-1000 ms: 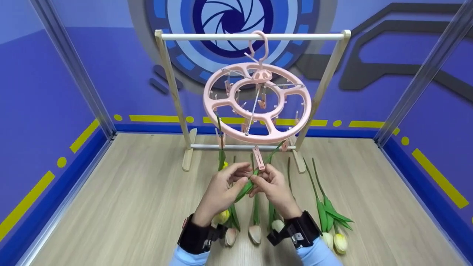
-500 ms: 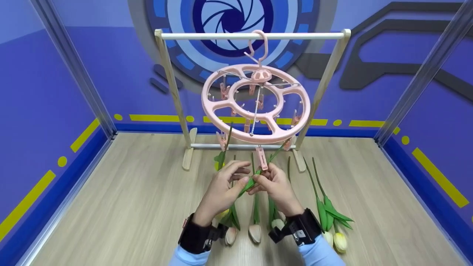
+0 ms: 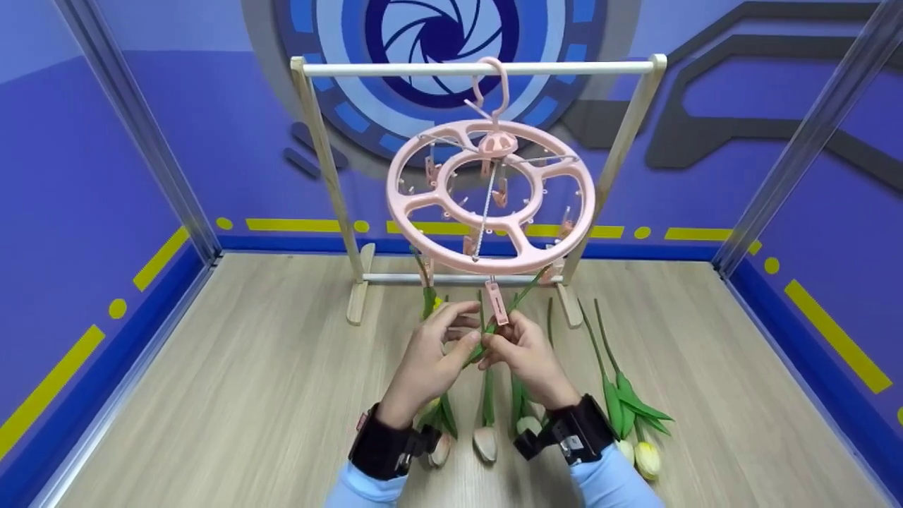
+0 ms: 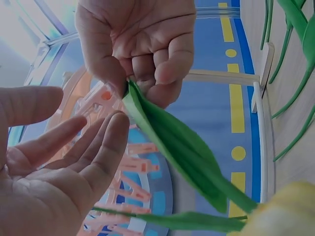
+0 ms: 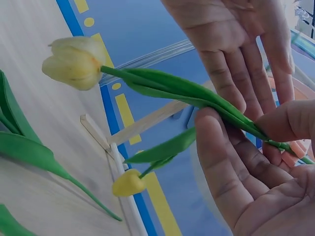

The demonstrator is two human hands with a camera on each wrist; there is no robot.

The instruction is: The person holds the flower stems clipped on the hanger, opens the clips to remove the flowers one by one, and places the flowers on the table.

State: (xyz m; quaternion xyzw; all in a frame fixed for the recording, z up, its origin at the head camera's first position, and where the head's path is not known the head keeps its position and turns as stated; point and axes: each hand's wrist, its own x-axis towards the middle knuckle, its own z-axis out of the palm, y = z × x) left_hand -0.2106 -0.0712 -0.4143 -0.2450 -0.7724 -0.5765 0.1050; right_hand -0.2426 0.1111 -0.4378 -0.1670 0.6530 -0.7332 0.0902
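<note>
My right hand (image 3: pixel 525 356) pinches the green stem and leaf base of a tulip (image 5: pixel 74 64) between thumb and fingers. The pale yellow bloom hangs lower, tilted toward me. Right at those fingertips, a pink clothespin (image 3: pixel 497 305) dangling from the round pink drying hanger (image 3: pixel 487 266) overlaps the stem. My left hand (image 3: pixel 434 353) is beside the tulip on the left, its fingers loosely extended and curled round nothing, as the left wrist view shows. Another tulip, with a yellow bloom (image 5: pixel 130 183), hangs from a clothespin at the hanger's left.
The hanger hooks over the top bar (image 3: pixel 395 69) of a wooden rack (image 3: pixel 324 155). More clothespins hang round its rings. On the wooden table (image 3: pixel 268 367) lie several tulips, including a pink-white one (image 3: pixel 485 444) in front and a yellow-white one (image 3: pixel 647 460) at right.
The hanger sways and turns slightly, and the hanging yellow tulip swings right, then back left. Both hands stay nearly in place, the right one still pinching the tulip by the clothespin.
</note>
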